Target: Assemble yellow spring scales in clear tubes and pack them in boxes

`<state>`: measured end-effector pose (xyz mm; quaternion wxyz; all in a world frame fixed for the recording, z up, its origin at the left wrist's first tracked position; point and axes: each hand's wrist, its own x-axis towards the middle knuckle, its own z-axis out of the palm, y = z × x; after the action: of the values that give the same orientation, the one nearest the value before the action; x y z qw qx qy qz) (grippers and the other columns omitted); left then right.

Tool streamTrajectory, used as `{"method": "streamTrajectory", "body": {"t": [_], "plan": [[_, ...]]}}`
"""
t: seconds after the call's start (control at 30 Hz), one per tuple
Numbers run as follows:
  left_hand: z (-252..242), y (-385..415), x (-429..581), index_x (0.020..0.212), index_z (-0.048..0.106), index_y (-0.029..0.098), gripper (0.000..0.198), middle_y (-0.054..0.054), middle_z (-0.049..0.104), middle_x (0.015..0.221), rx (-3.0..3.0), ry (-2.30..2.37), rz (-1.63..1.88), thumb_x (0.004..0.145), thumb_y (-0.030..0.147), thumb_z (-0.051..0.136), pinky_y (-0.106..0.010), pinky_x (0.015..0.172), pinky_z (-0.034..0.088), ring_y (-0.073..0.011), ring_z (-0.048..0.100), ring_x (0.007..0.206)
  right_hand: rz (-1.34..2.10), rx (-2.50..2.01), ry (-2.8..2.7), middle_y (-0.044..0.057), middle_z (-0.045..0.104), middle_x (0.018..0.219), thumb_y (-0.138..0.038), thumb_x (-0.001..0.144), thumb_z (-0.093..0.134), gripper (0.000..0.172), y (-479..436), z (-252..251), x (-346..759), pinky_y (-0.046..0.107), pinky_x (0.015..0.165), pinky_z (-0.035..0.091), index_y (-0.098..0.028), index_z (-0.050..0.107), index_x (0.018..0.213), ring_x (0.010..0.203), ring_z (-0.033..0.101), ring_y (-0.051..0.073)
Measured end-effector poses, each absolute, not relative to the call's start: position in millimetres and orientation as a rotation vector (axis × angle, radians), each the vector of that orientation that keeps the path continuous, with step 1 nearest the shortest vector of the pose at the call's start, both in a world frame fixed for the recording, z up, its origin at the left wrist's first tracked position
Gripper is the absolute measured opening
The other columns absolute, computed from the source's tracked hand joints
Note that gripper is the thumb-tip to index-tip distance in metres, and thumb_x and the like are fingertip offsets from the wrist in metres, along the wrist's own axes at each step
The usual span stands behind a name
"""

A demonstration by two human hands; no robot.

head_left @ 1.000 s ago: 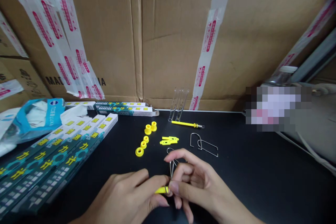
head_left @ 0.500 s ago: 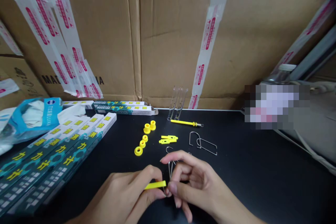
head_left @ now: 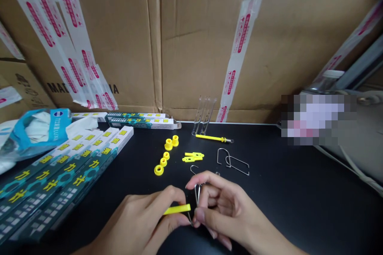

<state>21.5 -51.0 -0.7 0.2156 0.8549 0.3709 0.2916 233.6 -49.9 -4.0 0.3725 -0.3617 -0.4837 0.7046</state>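
My left hand [head_left: 146, 217] pinches a flat yellow plastic piece [head_left: 178, 208] between thumb and fingers; most of it is hidden inside the grip. Close on its right, my right hand [head_left: 229, 209] is curled, with thumb and fingers around a bent metal wire [head_left: 197, 193]. A thin wire end [head_left: 189, 217] shows just under the yellow piece's tip; whether it enters the piece cannot be made out. Just beyond my right fingertips lies a wire hook [head_left: 194, 168]. Two small yellow flat parts [head_left: 193, 157] rest farther out, with bent wire frames [head_left: 237, 163] to their right.
Several yellow collars [head_left: 163, 162] stand in a row left of centre. Clear tubes [head_left: 205, 115] stand upright behind a yellow rod [head_left: 211, 138] with a spring. Long printed boxes [head_left: 89, 167] and a blue tissue pack [head_left: 44, 127] fill the left. A large carton [head_left: 191, 48] walls the back.
Both hands stay close together in nearly the same pose. My right hand's lower fingers have shifted slightly, and the wire in it has tilted a little. The view has moved slightly.
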Motion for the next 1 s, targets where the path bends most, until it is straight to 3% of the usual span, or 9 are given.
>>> {"method": "streamTrajectory", "body": {"t": [0.2, 0.3, 0.37, 0.5, 0.6, 0.8, 1.0], "plan": [[1.1, -51.0, 22.9, 0.098, 0.057, 0.029, 0.016, 0.014, 0.076, 0.083, 2.425, 1.072, 0.74, 0.091, 0.018, 0.065, -0.008, 0.057, 0.047, -0.0067, 0.074, 0.065, 1.804, -0.999, -1.269, -0.004, 0.063, 0.07, -0.042, 0.075, 0.085, 0.05, -51.8, 5.7, 235.1, 0.009, 0.038, 0.04, -0.017, 0.059, 0.11, 0.048, 0.049, 0.003], [-0.4, -51.2, 23.6, 0.096, 0.056, 0.029, 0.01, 0.014, 0.075, 0.077, 2.467, 1.1, 0.704, 0.093, 0.024, 0.064, -0.011, 0.056, 0.047, -0.0083, 0.073, 0.062, 1.813, -1.022, -1.263, -0.003, 0.065, 0.072, -0.043, 0.076, 0.084, 0.048, -52.2, 8.4, 235.5, 0.011, 0.04, 0.041, -0.017, 0.058, 0.108, 0.05, 0.051, 0.004], [-1.1, -51.9, 24.1, 0.093, 0.057, 0.027, 0.006, 0.011, 0.074, 0.074, 2.517, 1.107, 0.673, 0.098, 0.03, 0.059, -0.014, 0.055, 0.047, -0.0108, 0.073, 0.063, 1.814, -1.021, -1.261, -0.003, 0.065, 0.072, -0.042, 0.076, 0.084, 0.048, -52.7, 9.5, 235.5, 0.011, 0.04, 0.041, -0.018, 0.058, 0.108, 0.05, 0.052, 0.005], [2.3, -54.2, 24.9, 0.088, 0.06, 0.024, 0.028, 0.003, 0.073, 0.073, 2.631, 1.091, 0.584, 0.105, 0.035, 0.041, -0.019, 0.055, 0.05, -0.0158, 0.073, 0.064, 1.809, -1.011, -1.249, -0.004, 0.063, 0.07, -0.04, 0.077, 0.084, 0.044, -53.5, 7.9, 234.7, 0.011, 0.04, 0.041, -0.018, 0.06, 0.107, 0.049, 0.051, 0.005], [6.1, -54.6, 25.2, 0.087, 0.062, 0.023, 0.03, 0.002, 0.072, 0.073, 2.666, 1.111, 0.459, 0.105, 0.035, 0.043, -0.022, 0.056, 0.052, -0.0178, 0.073, 0.064, 1.82, -0.947, -1.215, -0.004, 0.065, 0.07, -0.036, 0.075, 0.086, 0.045, -53.4, 3.5, 234.0, 0.011, 0.038, 0.041, -0.018, 0.06, 0.107, 0.048, 0.052, 0.005], [8.1, -53.1, 27.7, 0.076, 0.059, 0.022, 0.054, 0.002, 0.068, 0.066, 2.678, 1.068, 0.559, 0.107, 0.047, 0.022, -0.022, 0.051, 0.048, -0.0151, 0.069, 0.057, 1.859, -0.835, -1.152, -0.003, 0.068, 0.063, -0.03, 0.076, 0.086, 0.039, -52.7, -1.6, 233.0, 0.014, 0.044, 0.048, -0.018, 0.057, 0.099, 0.047, 0.058, 0.007], [11.8, -54.3, 28.6, 0.07, 0.051, 0.022, 0.053, 0.005, 0.06, 0.058, 2.622, 1.107, 0.615, 0.108, 0.044, 0.021, -0.019, 0.048, 0.042, -0.0103, 0.061, 0.049, 1.818, -0.855, -1.13, -0.004, 0.066, 0.065, -0.033, 0.072, 0.088, 0.041, -52.7, -2.5, 229.0, 0.015, 0.041, 0.05, -0.019, 0.057, 0.092, 0.05, 0.06, 0.01]]}}
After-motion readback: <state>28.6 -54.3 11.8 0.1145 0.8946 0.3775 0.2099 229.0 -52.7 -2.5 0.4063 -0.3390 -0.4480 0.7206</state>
